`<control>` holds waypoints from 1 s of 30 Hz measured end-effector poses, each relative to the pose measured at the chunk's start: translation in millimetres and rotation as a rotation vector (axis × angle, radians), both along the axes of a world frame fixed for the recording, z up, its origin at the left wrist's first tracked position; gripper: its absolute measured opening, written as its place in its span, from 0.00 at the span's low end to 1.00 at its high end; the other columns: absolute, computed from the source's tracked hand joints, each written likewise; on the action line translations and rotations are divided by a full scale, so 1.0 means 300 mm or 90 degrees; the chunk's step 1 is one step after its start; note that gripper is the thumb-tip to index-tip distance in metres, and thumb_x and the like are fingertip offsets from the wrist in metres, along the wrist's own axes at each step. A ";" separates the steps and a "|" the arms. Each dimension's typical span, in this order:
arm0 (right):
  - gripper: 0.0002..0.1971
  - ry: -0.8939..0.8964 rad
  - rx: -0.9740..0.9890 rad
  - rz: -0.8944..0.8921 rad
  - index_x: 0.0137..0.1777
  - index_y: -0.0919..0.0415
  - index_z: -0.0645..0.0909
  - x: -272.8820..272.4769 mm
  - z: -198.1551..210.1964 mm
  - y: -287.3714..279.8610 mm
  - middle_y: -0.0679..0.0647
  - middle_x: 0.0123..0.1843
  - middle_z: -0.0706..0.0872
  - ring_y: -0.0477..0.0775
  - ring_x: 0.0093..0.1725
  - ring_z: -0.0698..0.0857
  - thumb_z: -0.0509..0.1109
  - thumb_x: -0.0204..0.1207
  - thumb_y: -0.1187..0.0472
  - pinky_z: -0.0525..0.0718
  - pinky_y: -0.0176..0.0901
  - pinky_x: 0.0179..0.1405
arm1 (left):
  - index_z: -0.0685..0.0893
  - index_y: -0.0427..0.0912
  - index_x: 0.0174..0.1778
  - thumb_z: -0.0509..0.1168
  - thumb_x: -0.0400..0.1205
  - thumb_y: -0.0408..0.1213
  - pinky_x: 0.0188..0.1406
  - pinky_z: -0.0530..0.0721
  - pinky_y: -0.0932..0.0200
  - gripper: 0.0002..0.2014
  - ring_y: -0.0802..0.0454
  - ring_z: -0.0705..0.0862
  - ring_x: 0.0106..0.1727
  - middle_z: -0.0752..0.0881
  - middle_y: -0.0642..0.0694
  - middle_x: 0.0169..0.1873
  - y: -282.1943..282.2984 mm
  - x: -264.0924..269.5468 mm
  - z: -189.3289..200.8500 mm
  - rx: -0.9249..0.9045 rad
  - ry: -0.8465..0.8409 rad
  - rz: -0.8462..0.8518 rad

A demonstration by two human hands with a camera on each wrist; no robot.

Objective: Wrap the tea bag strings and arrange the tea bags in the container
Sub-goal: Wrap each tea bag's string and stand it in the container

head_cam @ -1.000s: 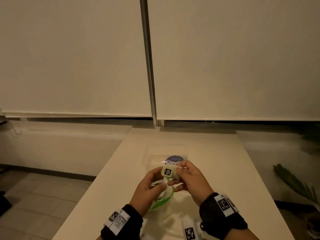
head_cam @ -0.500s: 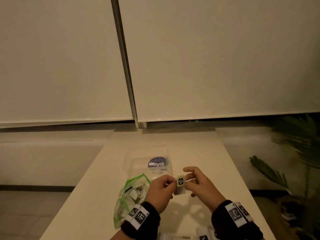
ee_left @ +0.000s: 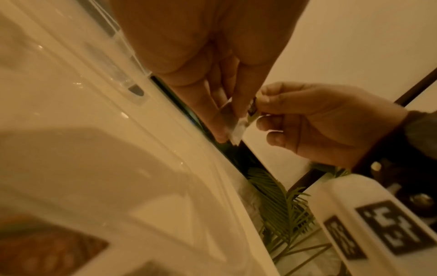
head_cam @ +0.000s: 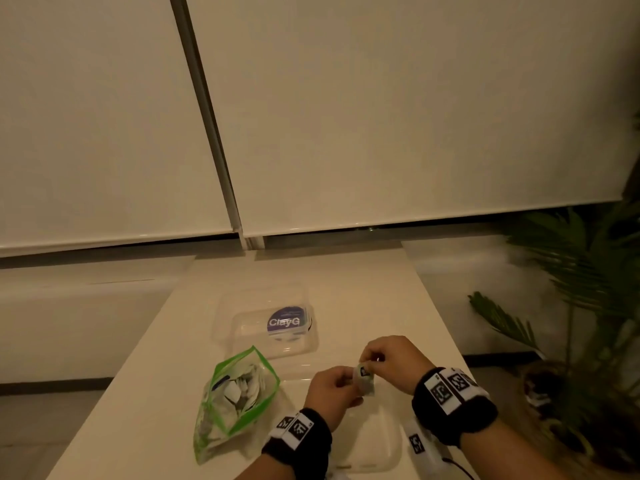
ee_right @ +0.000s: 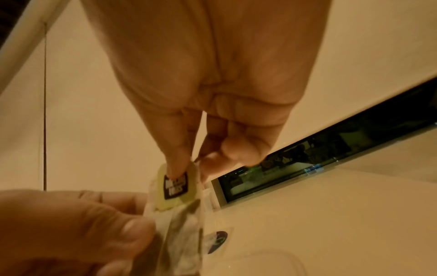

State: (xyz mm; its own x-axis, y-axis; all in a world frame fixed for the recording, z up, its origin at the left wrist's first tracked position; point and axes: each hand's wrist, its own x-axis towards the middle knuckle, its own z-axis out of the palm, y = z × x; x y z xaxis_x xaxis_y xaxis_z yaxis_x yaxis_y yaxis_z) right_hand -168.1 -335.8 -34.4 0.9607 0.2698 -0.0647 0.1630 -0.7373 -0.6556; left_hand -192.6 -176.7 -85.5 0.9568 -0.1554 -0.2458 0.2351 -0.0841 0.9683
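1. My left hand (head_cam: 334, 388) has its fingers curled round the lower part of a tea bag (head_cam: 364, 381), pinching it between thumb and fingertips just above the bench (head_cam: 145, 393).
2. My right hand (head_cam: 389, 362) pinches the tea bag's paper tag (ee_right: 175, 187), pale yellow-green with a dark label, at the top of the bag; its other fingers are curled in beneath.
3. The two hands meet at the tea bag, held in the air over the near right part of the bench. I cannot make out the string, so I cannot tell how it lies.
4. In the right wrist view the bag hangs as a crumpled translucent pouch below the tag, with my left thumb (ee_right: 132, 229) pressed against its side.
5. The clear plastic container (head_cam: 266, 323) sits further back on the bench, well apart from my hands; a round dark sticker reading "ClayG" (head_cam: 284, 321) shows on it.
6. A zip bag with a green edge (head_cam: 235, 400) lies to the left of my left hand, its mouth open, with more tea bags (head_cam: 242, 389) loose inside.
7. A clear lid or tray (head_cam: 375, 441) lies flat on the bench beneath my wrists.
8. Both wrists wear black bands with square printed markers (head_cam: 446, 386).
9. A green palm plant (head_cam: 571, 306) stands off the right side of the bench.
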 end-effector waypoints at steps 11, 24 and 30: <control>0.07 -0.071 0.000 -0.028 0.46 0.50 0.89 0.069 0.027 -0.022 0.41 0.41 0.82 0.39 0.39 0.78 0.70 0.78 0.61 0.74 0.30 0.44 | 0.88 0.41 0.39 0.71 0.77 0.29 0.34 0.83 0.64 0.04 0.55 0.88 0.33 0.89 0.48 0.28 -0.049 0.040 -0.018 0.061 -0.013 0.048; 0.07 -0.039 0.006 -0.008 0.46 0.53 0.90 0.060 0.027 0.006 0.43 0.43 0.85 0.42 0.45 0.82 0.71 0.76 0.63 0.75 0.25 0.44 | 0.89 0.34 0.45 0.67 0.78 0.24 0.38 0.84 0.60 0.06 0.48 0.87 0.35 0.89 0.39 0.32 -0.016 0.030 -0.024 -0.026 0.076 0.059; 0.08 0.020 -0.103 -0.078 0.47 0.52 0.91 0.083 -0.087 -0.010 0.46 0.47 0.90 0.46 0.48 0.85 0.70 0.76 0.61 0.80 0.36 0.49 | 0.80 0.43 0.59 0.69 0.77 0.34 0.32 0.81 0.64 0.15 0.55 0.86 0.34 0.86 0.48 0.37 0.033 -0.014 -0.090 0.142 0.071 -0.003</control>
State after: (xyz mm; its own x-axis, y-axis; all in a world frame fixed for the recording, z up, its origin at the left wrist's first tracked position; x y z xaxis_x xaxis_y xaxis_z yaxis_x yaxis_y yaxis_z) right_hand -143.2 -338.8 -60.3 0.9824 0.1355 -0.1285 0.0472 -0.8461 -0.5310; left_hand -196.9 -166.9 -112.7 0.9212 -0.0906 -0.3784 0.3383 -0.2940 0.8939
